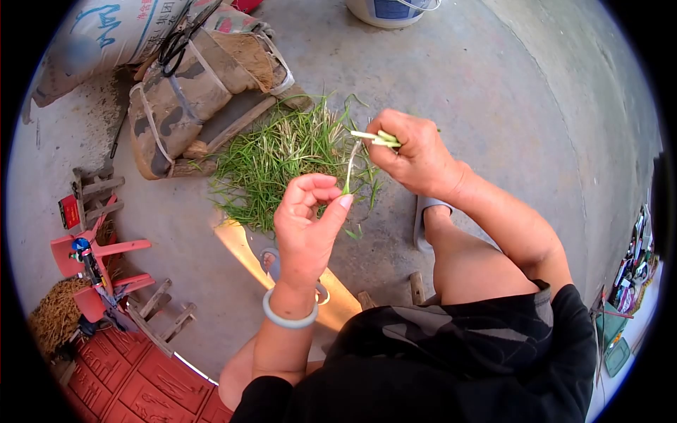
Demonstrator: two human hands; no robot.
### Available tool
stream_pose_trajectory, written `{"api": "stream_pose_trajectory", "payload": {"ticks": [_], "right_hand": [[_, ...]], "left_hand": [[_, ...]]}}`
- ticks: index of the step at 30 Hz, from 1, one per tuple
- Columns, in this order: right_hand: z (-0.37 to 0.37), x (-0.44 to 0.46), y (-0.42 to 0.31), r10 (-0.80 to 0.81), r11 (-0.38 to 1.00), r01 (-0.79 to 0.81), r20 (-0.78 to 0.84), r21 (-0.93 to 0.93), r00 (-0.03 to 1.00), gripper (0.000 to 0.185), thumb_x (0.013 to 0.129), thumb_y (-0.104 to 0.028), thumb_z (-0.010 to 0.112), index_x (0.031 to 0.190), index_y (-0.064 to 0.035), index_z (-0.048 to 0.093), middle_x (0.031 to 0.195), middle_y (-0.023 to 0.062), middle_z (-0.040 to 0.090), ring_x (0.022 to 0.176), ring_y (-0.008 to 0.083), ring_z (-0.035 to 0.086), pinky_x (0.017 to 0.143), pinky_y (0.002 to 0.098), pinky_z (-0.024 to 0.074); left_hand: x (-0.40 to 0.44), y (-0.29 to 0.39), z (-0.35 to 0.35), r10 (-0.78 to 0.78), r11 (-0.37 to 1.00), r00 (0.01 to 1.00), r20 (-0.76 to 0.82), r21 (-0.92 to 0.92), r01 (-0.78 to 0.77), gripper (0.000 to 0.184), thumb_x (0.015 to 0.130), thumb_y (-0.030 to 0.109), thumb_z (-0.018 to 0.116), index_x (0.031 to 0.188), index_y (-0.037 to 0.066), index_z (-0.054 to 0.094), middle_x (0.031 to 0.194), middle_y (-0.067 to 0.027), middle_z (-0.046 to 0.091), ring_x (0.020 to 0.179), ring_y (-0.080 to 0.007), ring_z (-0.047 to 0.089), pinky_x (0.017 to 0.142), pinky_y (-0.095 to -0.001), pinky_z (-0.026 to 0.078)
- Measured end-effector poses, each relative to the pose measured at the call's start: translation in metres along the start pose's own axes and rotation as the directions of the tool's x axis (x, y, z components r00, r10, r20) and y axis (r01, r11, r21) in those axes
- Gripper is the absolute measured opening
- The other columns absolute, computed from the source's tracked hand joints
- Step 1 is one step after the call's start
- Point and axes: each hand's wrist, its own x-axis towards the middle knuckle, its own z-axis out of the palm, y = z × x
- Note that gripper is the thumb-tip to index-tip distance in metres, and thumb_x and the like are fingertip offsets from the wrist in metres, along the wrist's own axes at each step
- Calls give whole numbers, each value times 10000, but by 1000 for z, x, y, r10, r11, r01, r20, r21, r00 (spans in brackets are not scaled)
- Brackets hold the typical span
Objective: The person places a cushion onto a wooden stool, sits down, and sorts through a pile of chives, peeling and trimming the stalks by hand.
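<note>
My left hand (310, 215), wearing a pale bangle (290, 321), pinches the lower end of a thin green stalk (349, 173) between thumb and fingers. The stalk rises toward my right hand, and its upper end is whitish and thin. My right hand (416, 151) is closed round several pale green stems (384, 139) whose cut-looking white ends stick out to the left. Whether the right fingertips touch the stalk's upper end, I cannot tell. Below both hands a loose pile of long green leaves and stalks (271, 162) lies on the concrete floor.
A low wooden seat with a tied, worn cover (180, 106) stands beside the pile, with black-handled scissors (176, 49) on it. A printed sack (106, 39) leans behind. There is a white bucket (391, 13) at the top and a red plastic chair (106, 250) at left.
</note>
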Motion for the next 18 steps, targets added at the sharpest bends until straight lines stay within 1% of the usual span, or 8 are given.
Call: {"api": "stream_pose_trajectory", "payload": {"ticks": [3,4,7,10,13,15,17,18], "right_hand": [[-11,9,17,235,967,-230,29,-109,972,181,822,-173,618,829,-8,543,753,176,582,689,362,575,617,407,455],[-13,12,22,296,951,-290,44,-105,954,209,836,-197,619,809,-8,534,725,177,573,651,347,562,602,408,447],[-13,12,33,325,944,-318,65,-91,944,220,840,-191,626,782,-2,529,702,175,567,612,337,534,589,408,441],[-10,8,26,243,970,-243,-7,1,970,231,850,-194,633,780,1,530,663,160,532,579,270,520,571,375,431],[-17,4,8,319,942,-332,182,46,930,226,880,-210,652,810,-21,550,679,48,536,608,76,446,533,259,396],[-11,1,0,375,849,-448,277,281,885,183,878,-198,652,908,-25,602,728,-2,553,650,55,462,589,230,403],[-3,-2,-8,389,674,-534,370,510,844,183,872,-188,656,949,-25,623,750,-27,556,680,45,465,620,224,404],[-5,-2,-15,381,607,-577,437,546,815,194,857,-147,662,998,-17,632,789,-46,570,729,39,483,655,219,408]], "left_hand": [[2,-3,-6,-84,979,996,19,-184,86,241,819,-54,641,1046,-11,573,899,-48,611,813,-89,563,750,-208,462],[3,-5,-9,-104,964,994,30,-243,108,230,828,-51,632,1049,-12,579,901,-53,614,815,-96,567,755,-215,466],[4,-8,-13,-146,908,987,70,-386,161,203,848,-24,598,1050,-2,588,886,-64,617,794,-131,572,792,-279,472],[5,-10,-13,-161,866,982,99,-464,188,188,861,-2,580,1049,12,594,866,-67,615,784,-149,569,817,-326,472],[5,-10,-9,-168,843,980,107,-500,200,182,865,1,574,1045,20,596,857,-65,611,792,-150,566,822,-336,471],[5,-10,-7,-171,828,979,113,-521,205,180,865,-11,574,1042,15,594,870,-66,613,802,-151,569,815,-317,469],[5,-10,-6,-171,811,978,122,-546,210,178,864,-32,576,1038,2,588,901,-68,619,816,-153,576,798,-279,466],[5,-10,-5,-168,823,978,121,-529,207,177,863,-32,578,1036,3,588,904,-66,618,817,-147,575,799,-273,464]]}}
